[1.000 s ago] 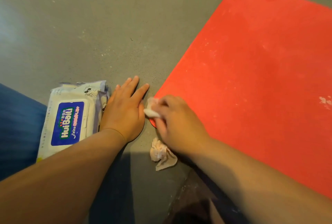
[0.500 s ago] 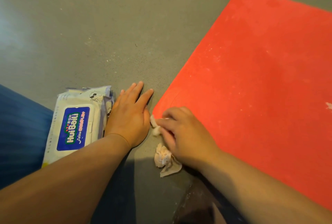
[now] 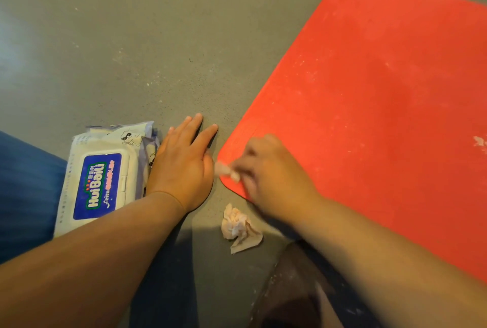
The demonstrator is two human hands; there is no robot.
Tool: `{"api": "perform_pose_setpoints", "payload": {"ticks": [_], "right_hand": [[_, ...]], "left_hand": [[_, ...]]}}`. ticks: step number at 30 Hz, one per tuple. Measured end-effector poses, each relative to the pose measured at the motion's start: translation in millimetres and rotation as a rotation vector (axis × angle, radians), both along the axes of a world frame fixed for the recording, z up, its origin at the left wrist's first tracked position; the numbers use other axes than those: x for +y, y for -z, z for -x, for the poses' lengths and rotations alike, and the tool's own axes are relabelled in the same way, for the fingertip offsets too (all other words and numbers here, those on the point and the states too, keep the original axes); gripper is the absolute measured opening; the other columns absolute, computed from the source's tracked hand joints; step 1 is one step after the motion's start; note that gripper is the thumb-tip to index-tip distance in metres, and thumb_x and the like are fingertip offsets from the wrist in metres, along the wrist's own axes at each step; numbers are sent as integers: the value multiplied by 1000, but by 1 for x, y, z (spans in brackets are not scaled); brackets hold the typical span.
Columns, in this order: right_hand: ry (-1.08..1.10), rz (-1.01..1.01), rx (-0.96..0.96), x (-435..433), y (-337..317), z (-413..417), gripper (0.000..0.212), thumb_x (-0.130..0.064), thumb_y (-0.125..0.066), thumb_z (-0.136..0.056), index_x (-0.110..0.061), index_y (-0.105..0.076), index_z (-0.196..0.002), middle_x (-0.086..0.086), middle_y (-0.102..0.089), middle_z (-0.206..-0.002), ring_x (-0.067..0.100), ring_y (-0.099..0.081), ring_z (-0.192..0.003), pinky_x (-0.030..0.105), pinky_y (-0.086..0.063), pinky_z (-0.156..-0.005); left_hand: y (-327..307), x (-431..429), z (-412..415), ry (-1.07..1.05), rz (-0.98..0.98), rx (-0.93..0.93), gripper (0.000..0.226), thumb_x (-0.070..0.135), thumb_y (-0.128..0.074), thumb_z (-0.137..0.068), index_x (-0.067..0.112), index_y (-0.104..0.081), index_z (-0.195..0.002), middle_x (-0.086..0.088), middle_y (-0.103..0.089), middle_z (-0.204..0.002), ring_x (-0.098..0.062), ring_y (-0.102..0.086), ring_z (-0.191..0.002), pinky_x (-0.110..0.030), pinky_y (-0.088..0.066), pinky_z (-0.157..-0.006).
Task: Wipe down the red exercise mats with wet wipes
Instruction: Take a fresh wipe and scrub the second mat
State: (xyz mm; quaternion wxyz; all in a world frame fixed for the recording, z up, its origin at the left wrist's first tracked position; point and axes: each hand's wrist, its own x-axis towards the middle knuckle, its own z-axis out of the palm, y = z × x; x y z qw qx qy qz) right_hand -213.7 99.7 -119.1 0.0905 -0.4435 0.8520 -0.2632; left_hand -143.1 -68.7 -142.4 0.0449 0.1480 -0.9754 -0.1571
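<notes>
A red exercise mat (image 3: pixel 369 117) lies on the grey floor and fills the right half of the view, speckled with pale marks. My right hand (image 3: pixel 271 177) sits on the mat's near left corner and pinches a small white wet wipe (image 3: pixel 224 169), blurred by motion. My left hand (image 3: pixel 184 161) lies flat on the floor just left of that corner, fingers straight. A white pack of wet wipes (image 3: pixel 102 177) with a blue label lies beside my left hand.
A crumpled used wipe (image 3: pixel 239 227) lies on the floor below my right hand. A blue trouser leg (image 3: pixel 26 190) is at the left edge. The grey concrete floor (image 3: pixel 158 38) stretches beyond the hands.
My right hand has rubbed the wipe back and forth along the mat's near corner. My left hand and the pack have stayed in place on the floor.
</notes>
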Motion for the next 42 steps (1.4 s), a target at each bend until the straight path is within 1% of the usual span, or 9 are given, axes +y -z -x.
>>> {"api": "perform_pose_setpoints", "payload": {"ticks": [4, 11, 13, 17, 19, 24, 30, 38, 42], "right_hand": [[341, -40, 51, -24, 0, 53, 20, -19, -55, -89, -16, -74, -95, 8, -55, -100, 28, -48, -98, 31, -35, -76], [-67, 58, -45, 0, 0, -18, 14, -20, -64, -87, -11, -74, -91, 3, -65, -102, 25, -55, -97, 33, -43, -85], [-9, 31, -10, 0, 0, 5, 13, -14, -64, -86, -14, -74, -92, 3, -67, -101, 26, -56, -98, 34, -43, -86], [399, 112, -13, -22, -4, 52, 37, -2, -52, -81, -14, -61, -115, 1, -72, -100, 28, -61, -98, 34, -43, -81], [359, 145, -84, -32, -6, 38, 42, -2, -53, -81, -16, -56, -120, 5, -71, -101, 28, -63, -94, 32, -47, -78], [81, 117, -90, -13, -1, -14, 20, -14, -63, -82, -20, -62, -101, 5, -63, -89, 24, -57, -86, 38, -47, -71], [407, 21, 83, -26, 3, 57, 15, -19, -63, -83, -18, -71, -95, 4, -66, -96, 27, -53, -96, 29, -33, -82], [-101, 47, -57, 9, -9, -3, 13, -8, -67, -74, -14, -74, -83, 2, -70, -84, 25, -59, -80, 29, -39, -77], [268, -15, 52, -4, -4, 53, 18, -12, -62, -82, -15, -74, -95, 8, -67, -96, 30, -58, -95, 33, -40, -82]], "left_hand": [[1, -1, -1, 5, 5, 1, 49, 23, -38, -93, 20, -44, -142, -8, -31, -154, -25, -23, -143, -36, -8, -118], [1, -1, 0, 0, 20, 0, 52, 27, -32, -91, 21, -43, -142, -7, -30, -154, -23, -22, -144, -35, -8, -118], [-1, -1, 0, -2, 17, 5, 52, 26, -33, -91, 20, -45, -141, -8, -32, -153, -24, -23, -143, -35, -8, -118], [-2, 1, 0, -4, 1, 2, 52, 25, -34, -91, 19, -45, -141, -8, -32, -153, -25, -23, -143, -35, -8, -118], [-4, 0, 0, -6, -1, 0, 52, 26, -34, -91, 19, -44, -142, -8, -31, -154, -25, -23, -144, -36, -8, -118], [-5, 1, 0, -1, 3, -24, 53, 28, -33, -91, 21, -41, -144, -6, -27, -156, -22, -19, -145, -34, -6, -118], [-3, 1, -1, 3, 7, 9, 46, 15, -46, -95, 18, -45, -141, -9, -31, -153, -25, -24, -143, -36, -9, -118], [-3, -1, 0, 11, 4, 0, 47, 20, -41, -94, 18, -45, -141, -10, -31, -153, -26, -23, -143, -37, -9, -118], [-3, 0, 1, 10, -3, 8, 46, 15, -46, -94, 17, -47, -140, -10, -32, -153, -27, -24, -143, -38, -10, -118]]}}
